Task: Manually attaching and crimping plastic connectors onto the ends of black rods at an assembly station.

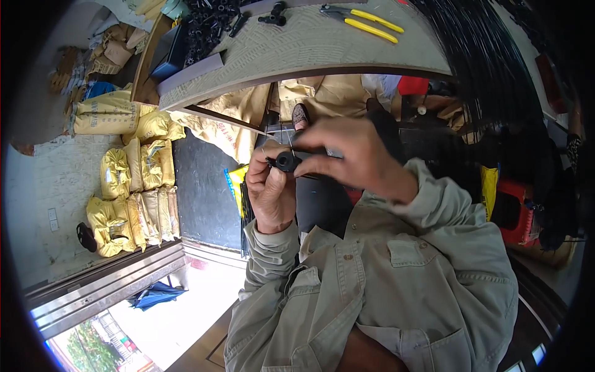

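Note:
In front of my chest, my left hand [271,192] is closed around a small round black part with a hole in its end [287,161]. The thumb presses against the part's near side. My right hand [350,152] comes in from the right, smeared by motion. Its thumb and forefinger reach to the right side of the black part; whether they hold anything is not clear. A thin, dark upright line shows just above the part, too fine to name.
On the grey-topped bench [347,49] ahead lie yellow-handled pliers [365,23], a loose black fitting [273,15] and a heap of black parts [211,25]. Long black rods [465,56] hang over its right end. Yellow sacks [118,173] stack at left; a red crate [515,211] stands right.

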Tool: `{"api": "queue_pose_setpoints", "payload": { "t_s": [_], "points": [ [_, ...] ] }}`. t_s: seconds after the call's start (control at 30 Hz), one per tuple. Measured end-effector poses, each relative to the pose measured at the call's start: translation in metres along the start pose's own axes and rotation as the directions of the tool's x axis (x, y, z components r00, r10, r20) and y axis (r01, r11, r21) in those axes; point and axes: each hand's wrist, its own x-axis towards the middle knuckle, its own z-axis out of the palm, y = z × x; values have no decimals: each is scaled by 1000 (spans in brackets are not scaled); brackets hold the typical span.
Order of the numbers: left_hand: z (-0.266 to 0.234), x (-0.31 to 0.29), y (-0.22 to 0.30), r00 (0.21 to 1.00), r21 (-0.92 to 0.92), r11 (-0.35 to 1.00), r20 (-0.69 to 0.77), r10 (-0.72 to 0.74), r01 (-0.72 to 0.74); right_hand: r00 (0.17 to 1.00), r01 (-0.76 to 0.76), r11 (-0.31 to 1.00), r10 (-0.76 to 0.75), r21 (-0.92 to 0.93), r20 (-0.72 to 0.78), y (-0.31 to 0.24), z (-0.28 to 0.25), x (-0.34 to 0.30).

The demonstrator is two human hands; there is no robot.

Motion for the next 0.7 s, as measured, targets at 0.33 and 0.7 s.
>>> {"api": "queue_pose_setpoints", "payload": {
  "t_s": [0.33, 0.7],
  "points": [
    [12, -8, -9, 962, -55, 998, -271, -4, -11, 935, 82, 955, -172, -283, -310, -3, 30, -16],
    [-8, -11, -18, 987, 18, 997, -139, 81, -80, 941, 70, 900, -203, -431, -271, -11, 36, -18]
  ]
}}
